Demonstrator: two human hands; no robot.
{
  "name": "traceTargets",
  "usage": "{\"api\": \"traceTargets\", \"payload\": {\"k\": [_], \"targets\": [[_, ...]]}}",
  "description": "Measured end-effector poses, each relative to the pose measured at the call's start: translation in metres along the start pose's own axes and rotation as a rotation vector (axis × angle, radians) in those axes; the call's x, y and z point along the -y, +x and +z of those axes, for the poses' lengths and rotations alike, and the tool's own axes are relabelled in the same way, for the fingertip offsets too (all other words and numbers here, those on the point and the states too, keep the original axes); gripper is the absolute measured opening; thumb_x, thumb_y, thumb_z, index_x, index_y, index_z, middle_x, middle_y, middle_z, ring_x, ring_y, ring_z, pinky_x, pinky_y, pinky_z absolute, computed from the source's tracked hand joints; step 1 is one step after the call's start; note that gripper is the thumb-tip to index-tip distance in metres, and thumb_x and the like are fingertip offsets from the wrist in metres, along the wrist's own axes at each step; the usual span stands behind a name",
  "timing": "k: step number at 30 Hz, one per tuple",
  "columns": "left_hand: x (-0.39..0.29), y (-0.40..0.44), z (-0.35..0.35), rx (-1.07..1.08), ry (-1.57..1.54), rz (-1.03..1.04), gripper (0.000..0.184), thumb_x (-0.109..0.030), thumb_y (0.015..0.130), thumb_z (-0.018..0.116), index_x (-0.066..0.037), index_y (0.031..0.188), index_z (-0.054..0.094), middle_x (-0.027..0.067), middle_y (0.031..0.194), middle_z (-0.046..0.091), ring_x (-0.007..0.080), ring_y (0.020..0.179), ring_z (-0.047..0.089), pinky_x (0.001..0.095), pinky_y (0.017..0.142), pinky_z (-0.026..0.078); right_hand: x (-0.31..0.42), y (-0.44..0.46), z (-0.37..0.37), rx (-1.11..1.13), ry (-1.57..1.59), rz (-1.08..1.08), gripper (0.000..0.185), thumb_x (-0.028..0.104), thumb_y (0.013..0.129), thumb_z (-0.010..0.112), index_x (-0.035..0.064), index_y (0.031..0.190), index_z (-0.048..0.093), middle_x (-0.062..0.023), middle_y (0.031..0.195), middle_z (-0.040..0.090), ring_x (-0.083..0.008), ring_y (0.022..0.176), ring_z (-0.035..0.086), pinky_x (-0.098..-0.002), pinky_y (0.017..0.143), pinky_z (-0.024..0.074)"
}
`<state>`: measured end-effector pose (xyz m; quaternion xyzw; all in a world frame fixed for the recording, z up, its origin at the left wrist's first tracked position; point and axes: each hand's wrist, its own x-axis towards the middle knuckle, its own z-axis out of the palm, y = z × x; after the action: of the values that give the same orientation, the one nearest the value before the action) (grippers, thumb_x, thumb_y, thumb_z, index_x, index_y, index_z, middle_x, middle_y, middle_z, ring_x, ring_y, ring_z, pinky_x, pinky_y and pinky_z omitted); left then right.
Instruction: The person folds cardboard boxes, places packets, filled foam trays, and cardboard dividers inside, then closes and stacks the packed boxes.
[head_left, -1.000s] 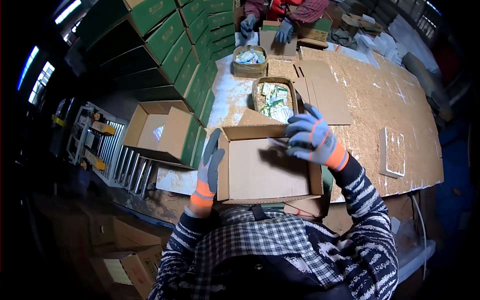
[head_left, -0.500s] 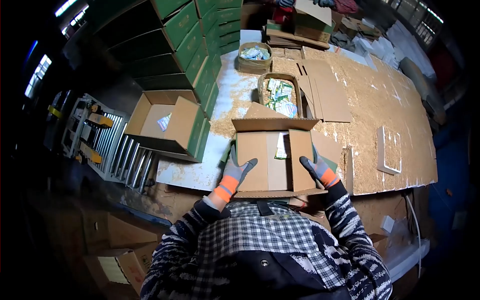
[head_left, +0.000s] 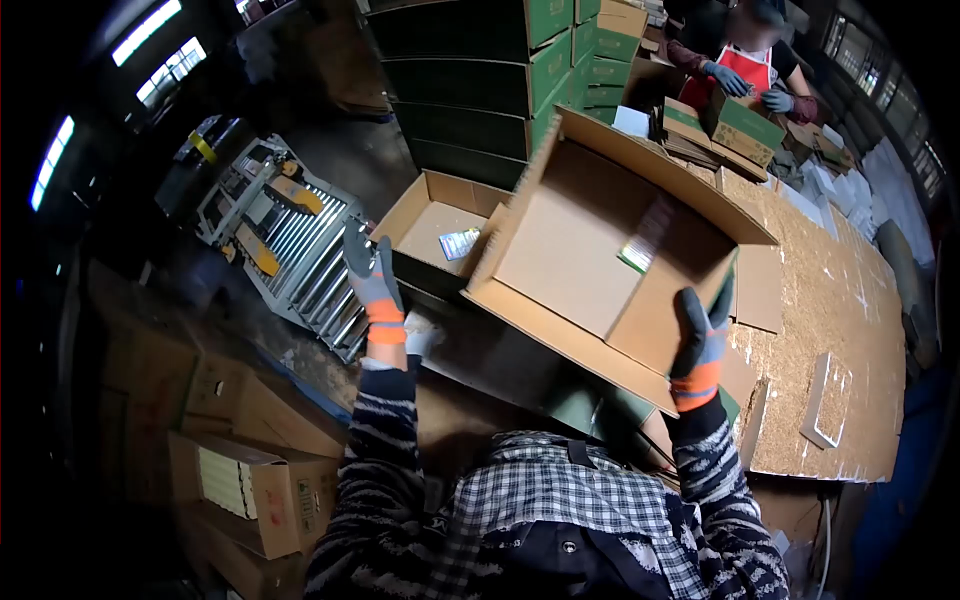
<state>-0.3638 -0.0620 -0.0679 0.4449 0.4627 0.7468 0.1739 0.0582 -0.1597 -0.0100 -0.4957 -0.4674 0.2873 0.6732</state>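
Note:
A brown cardboard box (head_left: pixel 565 235) without closed flaps hangs tilted in front of me, a small printed packet (head_left: pixel 640 240) inside it. My right hand (head_left: pixel 702 345), in a grey glove with an orange cuff, grips its right side wall. My left hand (head_left: pixel 372 268), gloved alike, is away from that box, its thumb and fingers apart. It is beside the left edge of a second open box (head_left: pixel 413 215), where a packet (head_left: pixel 459 243) lies on the bottom; whether it touches that edge I cannot tell.
Green boxes (head_left: pixel 550 80) stand stacked behind the second box. A roller conveyor (head_left: pixel 325 260) is at the left. Across the table (head_left: pixel 820 330), a co-worker in a red apron (head_left: pixel 745 70) handles another box (head_left: pixel 745 130). Cartons (head_left: pixel 275 490) sit on the floor at lower left.
My view has turned left. The box has been lifted and tilted by my right hand. My left hand has let go of it and moved left to the second box.

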Motion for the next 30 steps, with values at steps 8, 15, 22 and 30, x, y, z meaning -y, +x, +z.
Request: {"api": "traceTargets", "payload": {"k": [8,15,22,30], "targets": [[0.155,0.013,-0.126,0.479,-0.102,-0.643,0.088,-0.011,0.077,0.076,0.004,0.147,0.024,0.0171,0.141,0.044,0.0256,0.126,0.046,0.0320,0.106,0.037,-0.039,-0.014,0.187,0.072,0.430,0.199,0.091,0.005,0.073,0.082,0.0023,0.147,0.030,-0.0130,0.136,0.049,-0.0210,0.119,0.050,-0.0321,0.100,0.0423],[0.121,0.002,-0.099,0.449,0.225,-0.480,0.116,-0.026,0.064,0.089,0.009,0.147,0.016,0.0216,0.151,0.030,0.0273,0.138,0.034,0.0341,0.114,0.029,-0.112,0.020,0.169,0.725,0.178,0.880,0.068,0.031,0.086,0.071,0.0207,0.146,0.041,-0.0006,0.116,0.059,-0.0116,0.097,0.055,-0.0349,0.081,0.0471],[0.032,-0.197,-0.039,0.744,0.484,-0.167,0.036,-0.014,0.084,0.067,-0.005,0.119,0.060,0.0173,0.120,0.060,0.0294,0.114,0.056,0.0368,0.103,0.041,-0.120,-0.002,-0.047,0.331,-1.149,-0.302,0.078,0.030,0.078,0.071,-0.0007,0.142,0.039,-0.0231,0.147,0.037,-0.0389,0.138,0.031,-0.0486,0.114,0.0237],[0.028,-0.216,0.196,1.229,0.702,0.464,0.074,-0.051,0.089,0.055,-0.012,0.148,0.033,0.0203,0.151,0.031,0.0394,0.141,0.025,0.0541,0.114,0.019,-0.108,-0.155,-0.071,1.074,-1.334,-0.607,0.091,0.050,0.068,0.071,0.0091,0.143,0.040,-0.0238,0.150,0.030,-0.0471,0.137,0.027,-0.0559,0.114,0.0199]]}}
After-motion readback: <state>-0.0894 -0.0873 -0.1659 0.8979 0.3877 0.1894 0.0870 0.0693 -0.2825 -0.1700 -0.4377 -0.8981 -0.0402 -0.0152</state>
